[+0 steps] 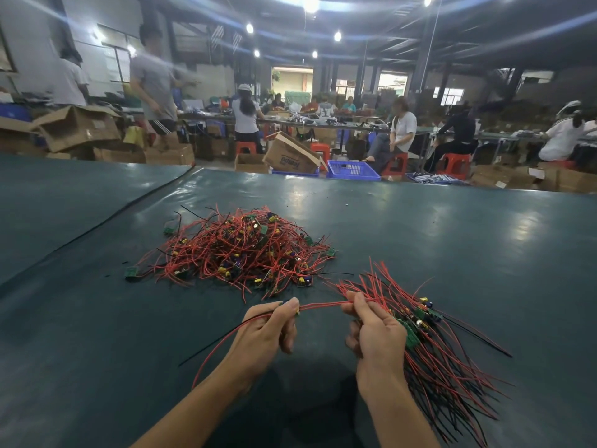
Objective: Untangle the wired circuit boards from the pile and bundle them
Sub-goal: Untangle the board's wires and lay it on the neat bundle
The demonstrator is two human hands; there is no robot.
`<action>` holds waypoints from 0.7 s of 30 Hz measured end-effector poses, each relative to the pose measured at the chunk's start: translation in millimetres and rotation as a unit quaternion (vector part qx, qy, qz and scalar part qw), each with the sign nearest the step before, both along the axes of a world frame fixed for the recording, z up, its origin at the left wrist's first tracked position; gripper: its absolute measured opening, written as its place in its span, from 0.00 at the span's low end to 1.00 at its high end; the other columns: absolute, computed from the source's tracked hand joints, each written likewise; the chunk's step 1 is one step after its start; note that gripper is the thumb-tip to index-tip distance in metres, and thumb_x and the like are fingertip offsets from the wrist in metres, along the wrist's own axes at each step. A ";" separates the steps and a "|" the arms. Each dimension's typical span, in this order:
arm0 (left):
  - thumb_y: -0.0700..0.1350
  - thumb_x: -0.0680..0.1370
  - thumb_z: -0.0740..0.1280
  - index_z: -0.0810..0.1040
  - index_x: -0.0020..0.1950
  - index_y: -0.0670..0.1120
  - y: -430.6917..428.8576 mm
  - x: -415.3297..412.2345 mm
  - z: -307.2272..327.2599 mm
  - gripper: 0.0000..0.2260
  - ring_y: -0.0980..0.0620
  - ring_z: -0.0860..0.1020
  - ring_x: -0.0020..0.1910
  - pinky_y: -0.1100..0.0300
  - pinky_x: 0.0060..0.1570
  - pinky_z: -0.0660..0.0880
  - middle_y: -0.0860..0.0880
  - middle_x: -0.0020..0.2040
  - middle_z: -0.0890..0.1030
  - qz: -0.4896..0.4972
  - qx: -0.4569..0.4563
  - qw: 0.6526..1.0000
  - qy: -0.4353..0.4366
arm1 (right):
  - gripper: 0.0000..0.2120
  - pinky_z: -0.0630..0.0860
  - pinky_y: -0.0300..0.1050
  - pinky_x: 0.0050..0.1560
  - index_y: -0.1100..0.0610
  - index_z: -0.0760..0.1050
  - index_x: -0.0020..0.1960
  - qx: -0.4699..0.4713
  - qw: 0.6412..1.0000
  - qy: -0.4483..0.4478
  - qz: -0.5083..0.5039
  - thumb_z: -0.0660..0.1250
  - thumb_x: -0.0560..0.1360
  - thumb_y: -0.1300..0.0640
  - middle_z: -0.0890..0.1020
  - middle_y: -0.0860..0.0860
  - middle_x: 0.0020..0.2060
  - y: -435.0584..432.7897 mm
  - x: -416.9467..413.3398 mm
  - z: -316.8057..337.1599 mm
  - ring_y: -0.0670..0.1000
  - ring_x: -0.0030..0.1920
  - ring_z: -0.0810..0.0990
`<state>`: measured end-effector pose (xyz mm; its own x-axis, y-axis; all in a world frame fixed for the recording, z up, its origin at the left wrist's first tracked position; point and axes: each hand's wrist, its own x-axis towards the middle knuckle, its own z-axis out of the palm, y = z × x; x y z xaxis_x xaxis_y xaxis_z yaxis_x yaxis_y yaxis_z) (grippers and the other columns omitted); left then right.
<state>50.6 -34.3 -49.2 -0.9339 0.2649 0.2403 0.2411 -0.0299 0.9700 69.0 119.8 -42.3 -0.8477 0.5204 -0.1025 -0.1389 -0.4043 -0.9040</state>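
Pile (235,250) of tangled red/black-wired boards sits on the green table (97,318), beyond & left of both hands: stock not yet sorted. Left hand (265,328) pinches one small board btwn thumb & forefinger, other fingers curled, its leads trailing down-left. Red wire (323,305) runs taut across to right hand (378,331), prob. to straighten it before adding. Right-hand fingers clamp the bundle (429,334), boards grouped at the fist, wires fanning right. Writing: cardboard box (290,153) behind the table has a blue upside-down word, not surely legible.
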 end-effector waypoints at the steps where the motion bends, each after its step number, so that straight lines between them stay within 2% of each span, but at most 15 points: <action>1: 0.56 0.76 0.61 0.68 0.25 0.51 -0.3 0.0 -0.3 0.21 0.51 0.70 0.28 0.62 0.37 0.71 0.48 0.24 0.72 -0.004 -0.003 1.000 0.001 | 0.10 0.60 0.34 0.18 0.58 0.83 0.40 -0.008 1.000 0.003 -0.011 0.67 0.79 0.62 0.82 0.50 0.28 3.3 -1.1 -0.7 0.42 0.20 0.62; 5: 0.55 0.78 0.62 0.68 0.25 0.50 0.2 1.1 -0.9 0.22 0.52 0.71 0.27 0.64 0.36 0.72 0.48 0.24 0.73 -0.016 -0.002 1.000 0.008 | 0.10 0.59 0.35 0.19 0.58 0.84 0.42 -0.049 0.998 0.017 -0.039 0.67 0.79 0.60 0.81 0.49 0.28 8.5 -2.2 -3.3 0.43 0.20 0.61; 7: 0.55 0.79 0.63 0.69 0.25 0.49 -0.1 2.1 0.2 0.23 0.51 0.71 0.27 0.62 0.35 0.72 0.46 0.25 0.73 -0.018 0.009 1.000 0.003 | 0.13 0.60 0.36 0.19 0.55 0.85 0.38 -0.041 0.998 0.022 -0.036 0.67 0.79 0.57 0.80 0.48 0.27 4.4 0.1 -3.4 0.43 0.20 0.61; 9: 0.55 0.76 0.61 0.70 0.26 0.48 0.4 2.1 0.1 0.20 0.50 0.72 0.27 0.61 0.33 0.72 0.45 0.26 0.74 -0.019 0.027 0.999 -0.004 | 0.15 0.60 0.37 0.20 0.54 0.84 0.35 -0.001 1.000 0.010 -0.013 0.68 0.78 0.51 0.75 0.48 0.26 -3.7 4.3 -2.7 0.44 0.21 0.60; 11: 0.55 0.76 0.61 0.72 0.27 0.47 1.8 1.7 -1.4 0.20 0.51 0.72 0.26 0.61 0.32 0.72 0.46 0.26 0.74 -0.022 0.031 0.999 -0.002 | 0.19 0.62 0.39 0.25 0.59 0.82 0.37 0.059 0.998 -0.008 0.032 0.69 0.75 0.45 0.71 0.49 0.25 -16.3 9.5 -2.6 0.45 0.24 0.63; 13: 0.55 0.77 0.63 0.75 0.28 0.48 3.2 0.6 -4.5 0.20 0.52 0.73 0.27 0.62 0.32 0.72 0.48 0.27 0.75 -0.030 0.020 0.999 0.001 | 0.26 0.69 0.41 0.31 0.66 0.79 0.37 0.118 0.990 -0.001 0.080 0.68 0.72 0.41 0.72 0.52 0.26 -32.9 14.3 -3.9 0.47 0.27 0.69; 15: 0.54 0.78 0.66 0.78 0.32 0.48 3.5 0.8 -6.1 0.17 0.53 0.75 0.29 0.61 0.33 0.72 0.50 0.28 0.76 -0.042 0.008 0.999 -0.006 | 0.23 0.74 0.38 0.32 0.64 0.81 0.35 0.149 0.983 0.023 0.104 0.66 0.73 0.45 0.78 0.53 0.26 -45.6 17.8 -4.1 0.46 0.28 0.76; 17: 0.53 0.77 0.64 0.79 0.33 0.49 3.9 1.3 -7.2 0.15 0.55 0.76 0.30 0.63 0.34 0.72 0.52 0.29 0.78 -0.056 -0.001 0.998 -0.007 | 0.18 0.77 0.35 0.34 0.56 0.85 0.35 0.158 0.981 0.035 0.108 0.65 0.78 0.51 0.83 0.50 0.29 -47.6 19.2 -3.4 0.44 0.31 0.80; 19: 0.53 0.77 0.64 0.78 0.31 0.51 5.1 2.2 -5.9 0.15 0.57 0.76 0.30 0.63 0.34 0.72 0.53 0.28 0.77 -0.059 -0.006 0.998 -0.007 | 0.16 0.80 0.38 0.40 0.53 0.86 0.37 0.165 0.980 0.032 0.103 0.65 0.80 0.54 0.85 0.50 0.33 -41.9 17.1 -2.2 0.47 0.36 0.84; 20: 0.54 0.77 0.64 0.77 0.30 0.51 5.6 2.1 -4.4 0.16 0.56 0.75 0.29 0.63 0.34 0.72 0.53 0.28 0.76 -0.057 -0.006 0.998 -0.009 | 0.16 0.80 0.40 0.40 0.53 0.86 0.38 0.166 0.981 0.028 0.096 0.65 0.80 0.54 0.85 0.49 0.32 -37.4 15.4 -1.1 0.48 0.36 0.83; 21: 0.54 0.76 0.64 0.75 0.28 0.50 5.3 1.6 -3.2 0.18 0.55 0.74 0.28 0.63 0.34 0.72 0.52 0.27 0.76 -0.056 -0.006 0.998 -0.010 | 0.16 0.77 0.40 0.36 0.53 0.86 0.38 0.160 0.983 0.024 0.084 0.65 0.80 0.54 0.82 0.46 0.29 -32.1 13.9 0.5 0.46 0.31 0.80</action>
<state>52.2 -29.0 -52.4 -0.9032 0.3700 0.2174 0.2168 -0.0437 0.9752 82.9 87.7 -41.7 -0.9247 0.3709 0.0857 -0.1399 -0.1219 -0.9826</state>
